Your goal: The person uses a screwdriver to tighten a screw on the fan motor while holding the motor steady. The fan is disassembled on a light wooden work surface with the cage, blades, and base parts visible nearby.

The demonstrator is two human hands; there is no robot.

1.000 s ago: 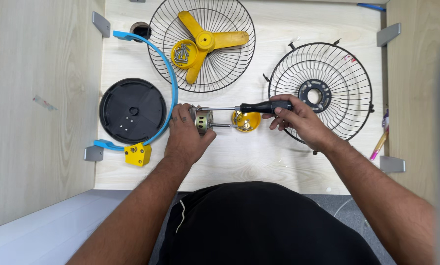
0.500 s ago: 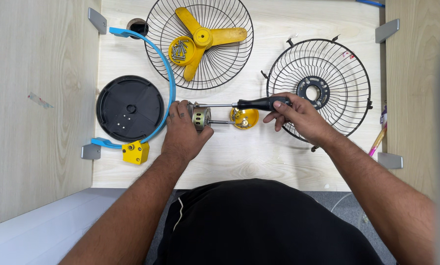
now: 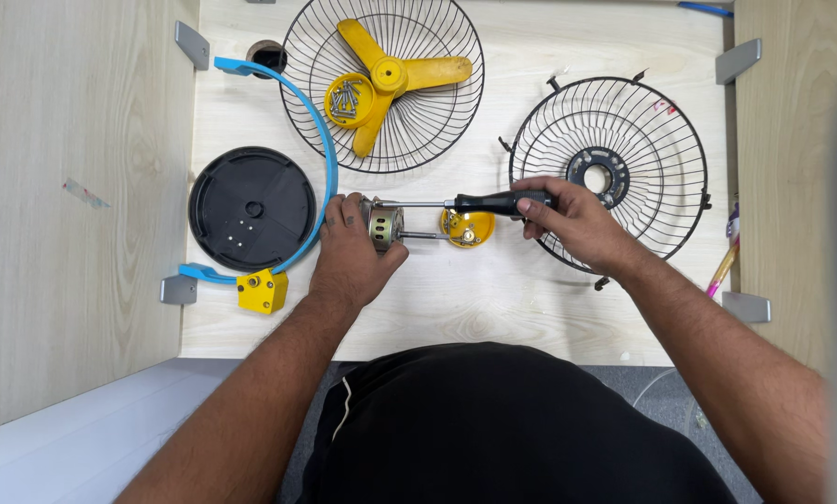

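My left hand [image 3: 351, 250] grips a small metal fan motor [image 3: 382, 224] lying on its side on the pale wooden table [image 3: 493, 289]. The motor's shaft runs right to a yellow round cap [image 3: 469, 228]. My right hand [image 3: 572, 219] holds a black-handled screwdriver [image 3: 493, 202] level, its tip against the top of the motor.
A wire fan guard [image 3: 437, 112] at the back holds a yellow three-blade propeller [image 3: 390, 73] and a yellow cup of screws [image 3: 347, 98]. A second wire guard [image 3: 624, 140] lies right. A black round base [image 3: 251, 208], a blue curved band [image 3: 320, 131] and a yellow block [image 3: 262, 290] lie left.
Both hands stay on the motor and screwdriver; my right hand has shifted slightly on the handle. Otherwise only the view has moved a little.
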